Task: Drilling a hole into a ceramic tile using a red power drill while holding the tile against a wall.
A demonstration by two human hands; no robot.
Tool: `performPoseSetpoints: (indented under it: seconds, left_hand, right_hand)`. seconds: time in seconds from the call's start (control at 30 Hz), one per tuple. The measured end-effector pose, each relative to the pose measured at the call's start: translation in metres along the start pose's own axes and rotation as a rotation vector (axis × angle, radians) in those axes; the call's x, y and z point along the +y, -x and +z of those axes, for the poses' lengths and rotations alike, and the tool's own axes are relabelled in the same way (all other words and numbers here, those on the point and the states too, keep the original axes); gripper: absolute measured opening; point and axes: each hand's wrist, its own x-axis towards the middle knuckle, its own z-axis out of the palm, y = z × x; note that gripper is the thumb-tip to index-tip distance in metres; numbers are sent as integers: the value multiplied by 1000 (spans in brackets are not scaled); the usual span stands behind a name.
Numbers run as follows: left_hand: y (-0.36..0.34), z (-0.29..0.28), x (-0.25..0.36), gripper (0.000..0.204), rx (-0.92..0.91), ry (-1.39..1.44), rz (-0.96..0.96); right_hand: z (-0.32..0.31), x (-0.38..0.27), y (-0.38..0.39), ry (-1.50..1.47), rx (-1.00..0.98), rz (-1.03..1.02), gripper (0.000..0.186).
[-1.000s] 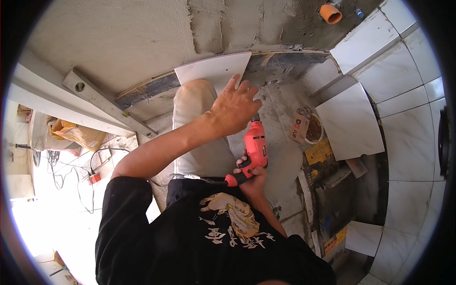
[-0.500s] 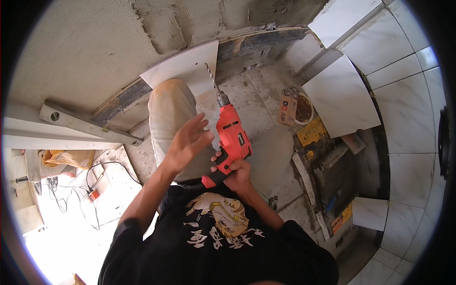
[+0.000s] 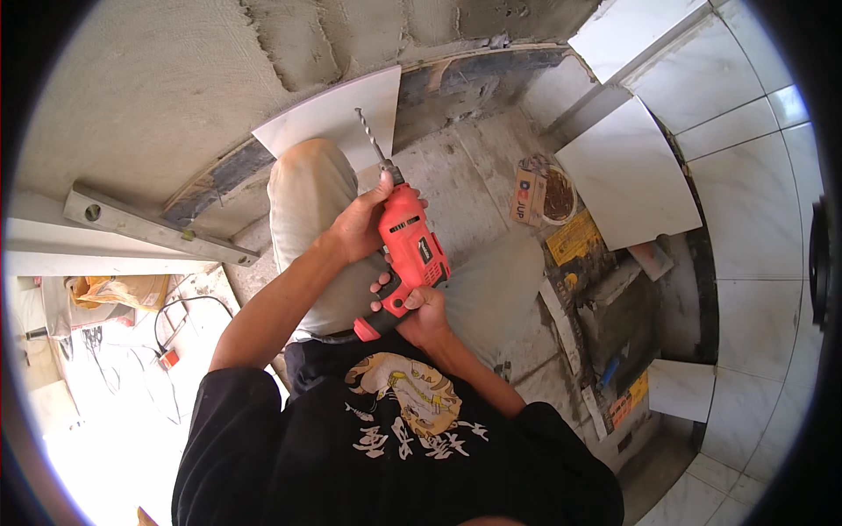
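Note:
A red power drill (image 3: 410, 235) with a long drill bit (image 3: 368, 133) is held out in front of my body. My right hand (image 3: 421, 317) is wrapped round its black handle, fingers near the trigger. My left hand (image 3: 361, 221) grips the front of the body, just behind the chuck, with the thumb along the top. Beyond my left knee, a white tile (image 3: 373, 92) leans against the lower wall. In this view the bit's tip overlaps the tile; whether it touches cannot be told.
A metal level (image 3: 158, 230) lies at the left. On the right stand a round tub (image 3: 561, 197) beside a cardboard box (image 3: 529, 188), a leaning white tile (image 3: 631, 180) and a dark mortar tray (image 3: 614, 320). Cables and a red plug (image 3: 168, 358) lie on the bright floor, lower left.
My left hand, open and apart from the drill before, has closed round its front. The drill has shifted slightly left, its tip now further up and left over the tile.

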Motion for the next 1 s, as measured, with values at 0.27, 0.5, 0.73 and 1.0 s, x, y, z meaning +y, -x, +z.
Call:
performPoseSetpoints:
  seconds: [0.27,0.5,0.73,1.0]
  left_hand:
    - [-12,4,-3,51,150,-79,-103]
    - [-25,-1,-4,32,234,-61,-154]
    - [-28,-2,-6,35,220,-75,-118]
    - [-26,-1,-6,35,224,-70,-130]
  right_hand:
    - [-7,1,-1,17,30,4,83]
    - [0,0,-3,30,109,-1,75]
    - [4,-3,-6,12,195,-1,62]
    - [-10,-2,-8,17,138,-7,64]
